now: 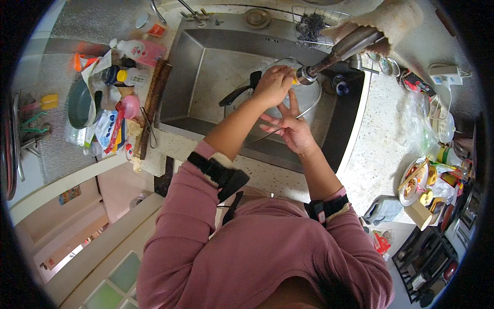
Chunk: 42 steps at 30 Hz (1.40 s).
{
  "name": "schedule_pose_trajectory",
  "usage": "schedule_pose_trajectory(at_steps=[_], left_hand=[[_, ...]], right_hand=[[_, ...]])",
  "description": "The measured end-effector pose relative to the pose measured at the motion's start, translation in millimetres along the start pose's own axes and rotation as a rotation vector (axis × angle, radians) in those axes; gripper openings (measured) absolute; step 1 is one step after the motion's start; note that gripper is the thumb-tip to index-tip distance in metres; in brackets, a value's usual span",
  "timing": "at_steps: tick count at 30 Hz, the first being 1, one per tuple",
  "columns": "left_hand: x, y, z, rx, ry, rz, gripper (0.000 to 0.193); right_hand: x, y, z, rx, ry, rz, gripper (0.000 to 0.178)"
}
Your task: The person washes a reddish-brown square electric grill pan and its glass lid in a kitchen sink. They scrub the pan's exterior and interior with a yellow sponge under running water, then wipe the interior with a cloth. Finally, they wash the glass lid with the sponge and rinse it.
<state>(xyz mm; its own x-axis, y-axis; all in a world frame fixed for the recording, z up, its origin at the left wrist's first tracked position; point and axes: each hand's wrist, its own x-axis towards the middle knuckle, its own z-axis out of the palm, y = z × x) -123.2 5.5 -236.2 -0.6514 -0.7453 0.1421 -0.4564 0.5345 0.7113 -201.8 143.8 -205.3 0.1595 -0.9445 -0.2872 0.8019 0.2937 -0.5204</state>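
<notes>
A clear round glass lid (309,91) with a thin metal rim is held tilted over the sink (193,77). A black handle (239,93) juts out on its left side. My right hand (296,133) grips the near rim, with the fingers spread and some of them seemingly showing through the glass. My left hand (275,86) lies over the lid's middle, its fingers bent together; a small yellow spot shows at its fingertips, and what it holds, if anything, is hidden. Just right of the left hand is the mouth of the faucet (307,75); whether water runs cannot be made out.
A beige cloth (388,23) hangs over the faucet. Bottles, including one with pink liquid (139,50), packets and a green basin (80,103) crowd the left counter. A wire basket (311,26) stands behind the sink. On the right counter are a plate of food (411,185) and a grey cloth (383,209).
</notes>
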Motion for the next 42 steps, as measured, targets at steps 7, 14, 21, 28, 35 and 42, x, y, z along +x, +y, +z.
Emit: schedule_pose_trajectory(at_steps=[7,14,21,28,35,42], left_hand=[[-59.8,5.5,-24.6,-0.221,-0.087,0.151,0.035],[-71.3,22.5,-32.8,-0.210,-0.177,0.162,0.043],[-21.4,48.9,-9.0,-0.150,-0.154,0.122,0.052],[-52.0,61.5,-16.1,0.111,-0.289,0.054,0.068],[-21.3,51.2,-0.1,-0.049,-0.142,0.004,0.052],[48.3,-24.2,18.5,0.166,-0.095,-0.279,0.036]], right_hand=[[-0.6,-5.6,-9.9,-0.019,0.045,0.034,0.099],[2.2,-1.1,-20.6,-0.217,0.060,0.015,0.050],[7.7,20.4,-25.7,-0.332,0.075,0.077,0.034],[14.9,55.7,-27.3,-0.506,0.180,-0.179,0.055],[17.0,61.0,-28.7,-0.419,0.116,-0.276,0.075],[-1.6,40.6,-3.6,-0.156,-0.038,-0.136,0.108]])
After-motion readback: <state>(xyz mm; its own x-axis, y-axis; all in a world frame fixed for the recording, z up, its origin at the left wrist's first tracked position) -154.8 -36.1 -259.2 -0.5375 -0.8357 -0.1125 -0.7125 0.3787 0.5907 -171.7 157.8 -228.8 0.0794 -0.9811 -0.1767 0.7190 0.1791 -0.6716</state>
